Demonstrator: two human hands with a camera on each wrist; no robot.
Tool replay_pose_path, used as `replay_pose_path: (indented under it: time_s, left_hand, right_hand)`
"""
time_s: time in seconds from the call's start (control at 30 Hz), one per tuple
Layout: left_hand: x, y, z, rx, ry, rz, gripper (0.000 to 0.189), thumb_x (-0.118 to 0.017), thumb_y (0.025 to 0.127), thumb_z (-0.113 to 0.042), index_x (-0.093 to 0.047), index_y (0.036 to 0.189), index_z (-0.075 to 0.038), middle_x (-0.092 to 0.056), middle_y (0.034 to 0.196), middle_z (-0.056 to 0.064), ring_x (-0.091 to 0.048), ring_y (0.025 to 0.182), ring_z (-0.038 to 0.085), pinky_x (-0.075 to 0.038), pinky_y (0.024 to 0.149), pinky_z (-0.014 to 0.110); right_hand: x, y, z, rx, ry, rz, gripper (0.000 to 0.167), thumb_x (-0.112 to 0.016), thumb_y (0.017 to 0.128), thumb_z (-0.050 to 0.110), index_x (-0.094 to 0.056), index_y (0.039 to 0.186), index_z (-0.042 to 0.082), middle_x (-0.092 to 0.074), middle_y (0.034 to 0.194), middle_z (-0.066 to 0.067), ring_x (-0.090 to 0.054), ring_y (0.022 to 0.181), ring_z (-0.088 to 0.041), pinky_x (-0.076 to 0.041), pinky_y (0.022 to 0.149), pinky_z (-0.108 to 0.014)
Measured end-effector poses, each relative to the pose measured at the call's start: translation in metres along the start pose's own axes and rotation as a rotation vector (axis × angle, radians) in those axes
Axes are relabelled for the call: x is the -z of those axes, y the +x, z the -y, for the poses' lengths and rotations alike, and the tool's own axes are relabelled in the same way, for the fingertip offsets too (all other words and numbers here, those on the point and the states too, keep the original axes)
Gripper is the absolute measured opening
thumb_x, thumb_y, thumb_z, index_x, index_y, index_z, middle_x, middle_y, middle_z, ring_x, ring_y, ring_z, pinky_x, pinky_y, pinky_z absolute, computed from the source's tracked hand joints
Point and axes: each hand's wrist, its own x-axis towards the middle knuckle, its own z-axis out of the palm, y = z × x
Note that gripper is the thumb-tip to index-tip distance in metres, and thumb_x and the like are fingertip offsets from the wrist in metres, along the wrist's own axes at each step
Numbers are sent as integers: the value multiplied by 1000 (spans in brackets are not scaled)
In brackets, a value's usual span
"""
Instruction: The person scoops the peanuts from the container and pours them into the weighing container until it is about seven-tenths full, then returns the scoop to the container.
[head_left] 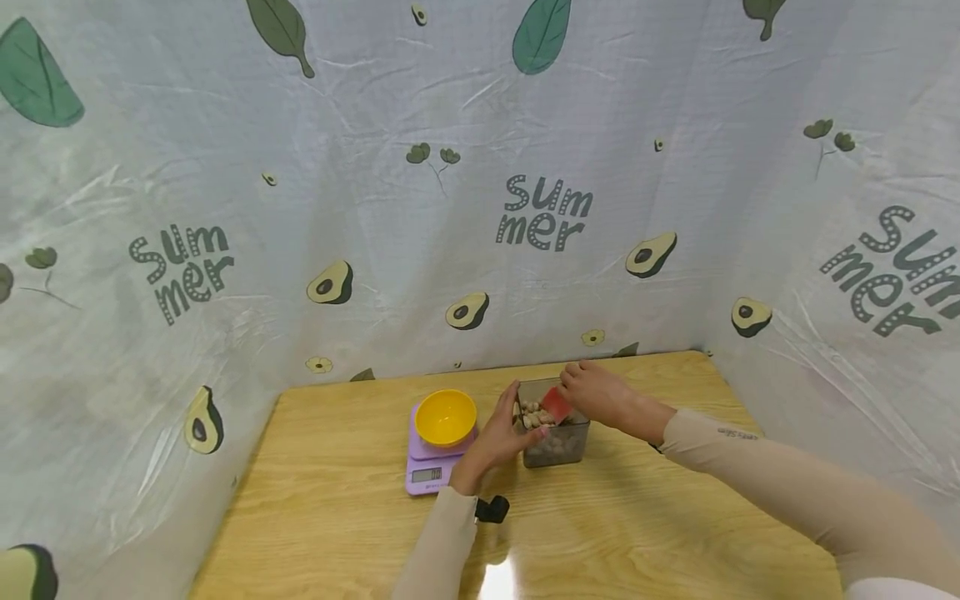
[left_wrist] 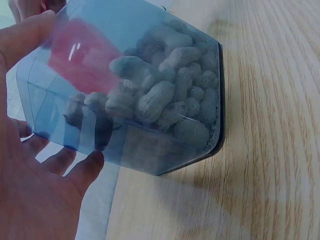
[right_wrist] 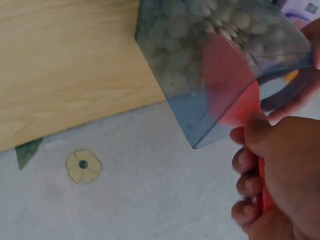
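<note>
A transparent grey plastic box point(head_left: 555, 450) holds unshelled peanuts point(left_wrist: 157, 100) and stands upright on the table. My left hand point(head_left: 501, 437) holds it at the upper left, with the thumb on the near wall and the fingers along the side. My right hand point(head_left: 600, 392) grips the handle of a red scoop point(head_left: 557, 405), fingers curled round it in the right wrist view. The scoop's head point(right_wrist: 227, 80) is inside the box among the peanuts, seen through the wall.
Left of the box, a yellow bowl point(head_left: 446, 418) sits on a purple kitchen scale point(head_left: 417, 450) with a small display. The wooden table point(head_left: 330, 500) meets a white printed sheet point(head_left: 397, 317) at its back edge.
</note>
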Motion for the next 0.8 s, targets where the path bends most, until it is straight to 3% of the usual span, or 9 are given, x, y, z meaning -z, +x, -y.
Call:
replay_pose_path:
  time_s: [0.17,0.37,0.57,0.8]
  left_hand:
    - [1,0,0,10,13,5,104,-67,85,-57,-6,159,-18,-8,166,11,-33,146,34,-40,112,47]
    - [5,0,-5,5,90,2,103,-63,86,-62,-6,159,-19,-10,166,11,-36,144,38,-39,113,51]
    - [5,-2,-5,9,114,1,105,-61,84,-68,-7,159,-19,-11,166,10,-37,143,39,-38,113,53]
    - [4,-2,-7,5,94,-4,102,-66,86,-58,-8,159,-18,-11,166,11,-37,143,38,-39,112,51]
  right_hand:
    - [-12,10,0,39,103,-26,31,-77,84,20,-68,114,14,-68,110,-4,-62,103,-21,-53,91,-37]
    - [-18,9,-11,69,265,-49,14,-74,85,10,-73,99,13,-70,92,-2,-62,86,-19,-54,79,-34]
    - [-24,10,-5,70,296,-43,12,-74,85,12,-74,97,14,-70,88,-1,-61,81,-18,-54,75,-33]
    - [-28,10,5,50,409,-119,9,-75,84,9,-71,91,12,-66,82,-1,-62,76,-18,-54,71,-34]
